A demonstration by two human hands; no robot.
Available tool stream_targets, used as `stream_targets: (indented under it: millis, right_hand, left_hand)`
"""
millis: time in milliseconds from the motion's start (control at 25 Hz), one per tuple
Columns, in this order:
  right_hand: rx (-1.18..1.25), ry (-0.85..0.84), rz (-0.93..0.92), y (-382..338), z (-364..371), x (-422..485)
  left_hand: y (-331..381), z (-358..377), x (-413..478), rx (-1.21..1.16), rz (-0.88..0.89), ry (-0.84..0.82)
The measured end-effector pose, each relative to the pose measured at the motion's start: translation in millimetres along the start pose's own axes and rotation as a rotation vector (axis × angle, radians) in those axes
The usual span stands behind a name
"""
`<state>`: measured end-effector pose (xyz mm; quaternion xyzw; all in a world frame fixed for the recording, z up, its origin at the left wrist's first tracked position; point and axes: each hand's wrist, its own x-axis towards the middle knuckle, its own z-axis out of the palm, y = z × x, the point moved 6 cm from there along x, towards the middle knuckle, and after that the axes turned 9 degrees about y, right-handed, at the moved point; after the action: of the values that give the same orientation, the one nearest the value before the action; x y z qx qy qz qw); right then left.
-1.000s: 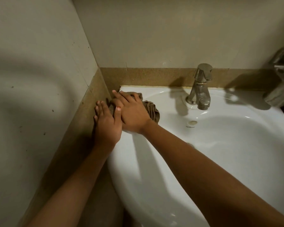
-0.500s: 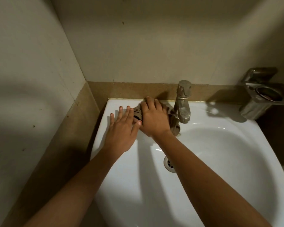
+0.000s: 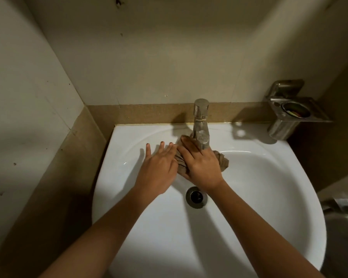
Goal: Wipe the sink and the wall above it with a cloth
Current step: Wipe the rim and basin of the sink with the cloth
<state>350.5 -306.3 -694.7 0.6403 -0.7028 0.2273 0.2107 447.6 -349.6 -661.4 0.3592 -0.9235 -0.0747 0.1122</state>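
Observation:
A white oval sink fills the lower middle, with a pale wall above it. My right hand presses a crumpled brown cloth flat against the basin's back slope, right under the spout of the metal tap. The cloth sticks out on both sides of the hand. My left hand lies flat on the basin just left of it, fingers spread, its fingertips touching the cloth's edge. A round metal drain sits below the hands.
A brown tile strip runs along the sink's back and down the left wall. A steel holder is fixed to the wall at the back right. A grey fixture shows at the right edge.
Both hands and the cloth have slid from the sink's back left corner rightward to the tap and down onto the basin's slope. The view has shifted right, showing the drain.

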Motion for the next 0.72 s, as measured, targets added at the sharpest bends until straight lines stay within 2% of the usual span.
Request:
stream_targets:
  millis: [160,240,360,480,600,640,720]
  right_hand:
    - [0.017,0.168,-0.003,22,-15,-20]
    - [-0.008,0.183,0.054,34,-20,-26]
    - [-0.095,0.061,0.25,68,-23,-19]
    - [-0.065,-0.115,0.397,88,-21,2]
    - [-0.048,-0.155,0.459,92,-16,11]
    - [0.014,-0.116,0.499,93,-21,13]
    - [0.314,0.022,0.709,100,-39,17]
  left_hand:
    - [34,9,2,-0.059,0.072,0.058]
    - [44,12,8,-0.118,0.053,0.089]
    - [40,22,15,-0.181,-0.063,0.044]
    - [32,31,16,-0.026,-0.068,-0.049]
    - [40,23,23,0.091,-0.077,-0.043]
    - [44,18,27,0.081,-0.108,-0.026]
    - [48,11,31,0.017,-0.182,-0.002]
